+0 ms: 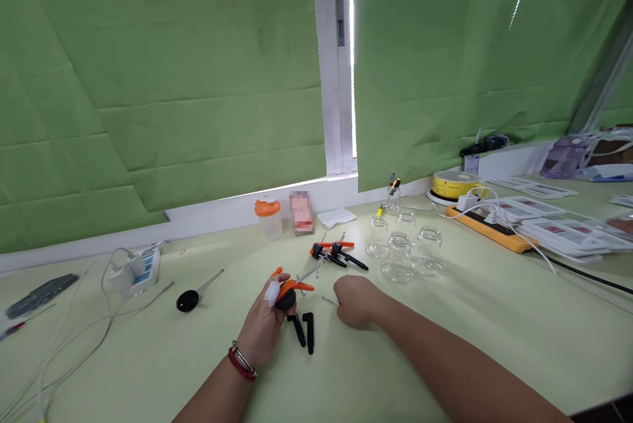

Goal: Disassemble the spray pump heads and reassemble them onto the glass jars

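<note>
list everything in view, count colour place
jars: at least five, clear, right
assemblies: two, orange and black, centre
bent pieces: two, black, centre
disc with rod: one, black, left
cup: one, clear and orange, back
power strips: two, white left, orange right
cables: several, mostly white, both sides
round case: one, yellow, right
sheets: several, white, right
blinds: two, green, behind
table: one, pale green, below
left grip: one, centre, holding knobbed part
right grip: one, centre, holding metal rod
</note>
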`<act>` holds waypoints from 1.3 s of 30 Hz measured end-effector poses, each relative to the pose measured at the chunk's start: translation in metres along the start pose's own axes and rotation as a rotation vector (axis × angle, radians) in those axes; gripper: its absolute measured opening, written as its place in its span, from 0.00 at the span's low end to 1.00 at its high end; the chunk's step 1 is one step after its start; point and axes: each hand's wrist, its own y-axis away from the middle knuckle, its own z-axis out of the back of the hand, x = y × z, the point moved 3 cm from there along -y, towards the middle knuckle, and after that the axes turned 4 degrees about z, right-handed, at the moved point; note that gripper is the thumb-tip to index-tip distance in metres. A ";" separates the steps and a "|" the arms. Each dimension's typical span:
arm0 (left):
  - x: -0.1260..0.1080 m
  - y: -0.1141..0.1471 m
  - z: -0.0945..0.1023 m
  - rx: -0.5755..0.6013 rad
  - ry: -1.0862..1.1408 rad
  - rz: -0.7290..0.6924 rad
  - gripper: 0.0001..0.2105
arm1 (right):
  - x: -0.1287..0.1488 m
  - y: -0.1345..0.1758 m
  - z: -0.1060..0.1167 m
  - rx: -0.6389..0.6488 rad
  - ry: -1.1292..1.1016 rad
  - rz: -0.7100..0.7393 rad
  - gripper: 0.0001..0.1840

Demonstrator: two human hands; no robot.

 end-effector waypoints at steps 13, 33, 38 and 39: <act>-0.003 -0.001 -0.006 -0.026 0.155 0.046 0.17 | -0.010 0.001 0.012 -0.090 -0.076 -0.144 0.06; -0.001 0.008 -0.022 0.047 0.056 0.114 0.17 | -0.013 0.019 0.049 -0.988 -0.848 0.168 0.13; 0.009 0.016 -0.033 0.123 -0.021 0.154 0.19 | 0.019 0.023 0.036 -0.777 -1.092 0.338 0.11; 0.011 0.016 -0.034 0.132 -0.032 0.157 0.20 | 0.025 0.024 0.034 -0.735 -1.117 0.366 0.11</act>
